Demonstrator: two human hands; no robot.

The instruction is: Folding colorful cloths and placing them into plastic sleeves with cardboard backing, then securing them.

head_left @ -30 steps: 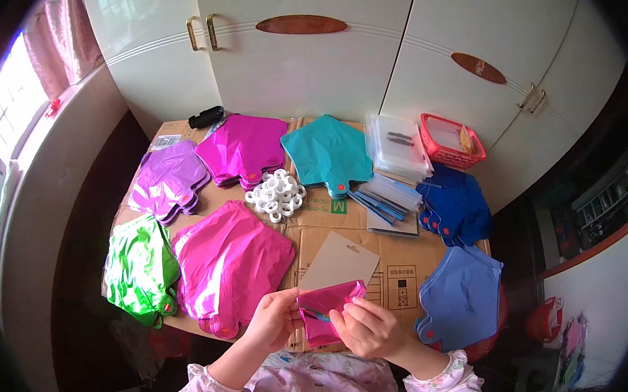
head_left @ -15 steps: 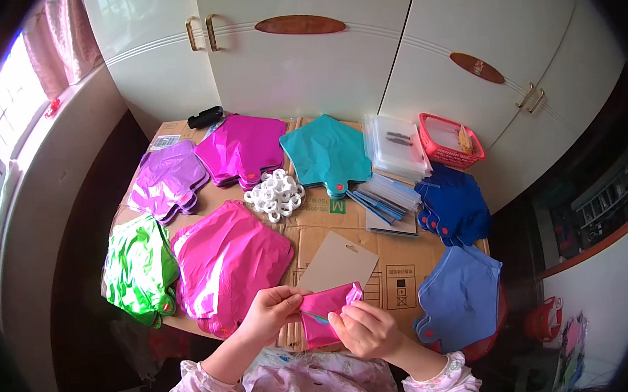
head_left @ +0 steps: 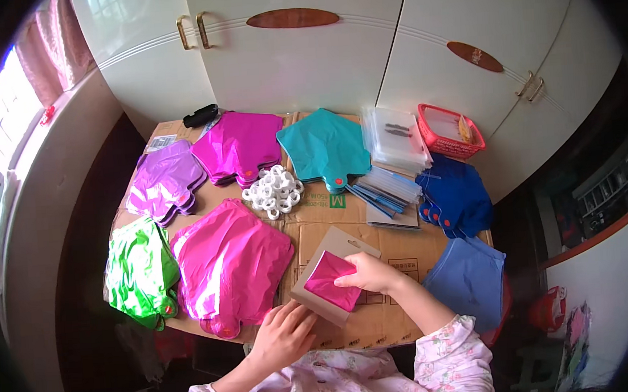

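Observation:
A folded pink foil balloon [head_left: 321, 283] lies flat against a beige cardboard hanger card [head_left: 326, 243], a little above the near edge of the table. My right hand [head_left: 375, 273] pinches the foil at its right side, the thumb on top. My left hand [head_left: 283, 333] is at the card's lower left edge, its fingers bent against it; the fingertips are partly hidden. Left of the card spreads a stack of flat pink foil balloons [head_left: 235, 263].
Cardboard [head_left: 309, 225] covers the table. Around it lie green [head_left: 141, 270], lilac [head_left: 166, 179], magenta [head_left: 241, 146], teal [head_left: 323, 148], dark blue [head_left: 460, 197] and light blue [head_left: 465, 280] foil stacks, white rings [head_left: 274, 193], clear sleeves [head_left: 394, 139] and a red basket [head_left: 452, 140].
The folded pink balloon has moved up onto the beige card, which is now lifted. My right hand has shifted right and forward with the foil; my left hand has let go and dropped to the card's edge.

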